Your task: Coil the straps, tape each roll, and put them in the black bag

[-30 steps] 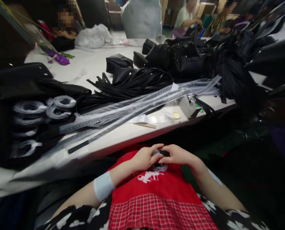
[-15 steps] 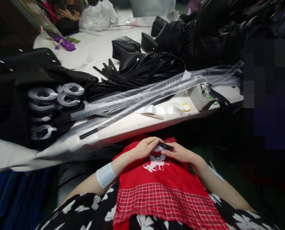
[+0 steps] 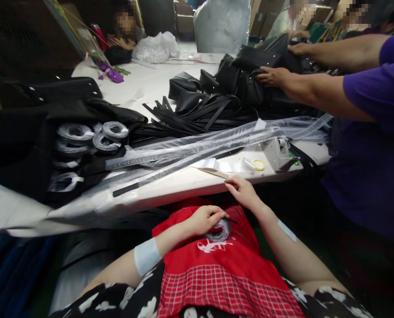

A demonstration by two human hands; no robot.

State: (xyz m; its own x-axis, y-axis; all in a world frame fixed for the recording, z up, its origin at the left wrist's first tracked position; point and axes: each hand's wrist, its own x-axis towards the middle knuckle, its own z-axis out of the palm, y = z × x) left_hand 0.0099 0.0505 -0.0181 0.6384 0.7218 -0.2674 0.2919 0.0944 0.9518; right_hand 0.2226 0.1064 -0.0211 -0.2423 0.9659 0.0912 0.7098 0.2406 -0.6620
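My left hand (image 3: 210, 219) rests in front of the red apron (image 3: 217, 260), its fingers closed on a coil (image 3: 219, 230) of clear plastic strip. A short black end juts out beside that coil. At the table's front edge is my right hand (image 3: 242, 191), thumb and forefinger together at the end of a flat tan strip (image 3: 217, 173). Just behind lie a glossy white ribbon (image 3: 230, 165) and a yellow ring (image 3: 259, 165), left of a tape dispenser (image 3: 278, 152).
Several finished coils (image 3: 74, 132) sit on black material at left. Long clear plastic strips (image 3: 183, 148) cross the white table (image 3: 170, 187), with black straps (image 3: 197, 112) behind. At right, a co-worker in a purple shirt (image 3: 369, 168) handles black bags (image 3: 259, 59).
My right hand has left the coil and moved up to the tan strip at the table edge. My left hand keeps the coil. The co-worker's arms have come into view.
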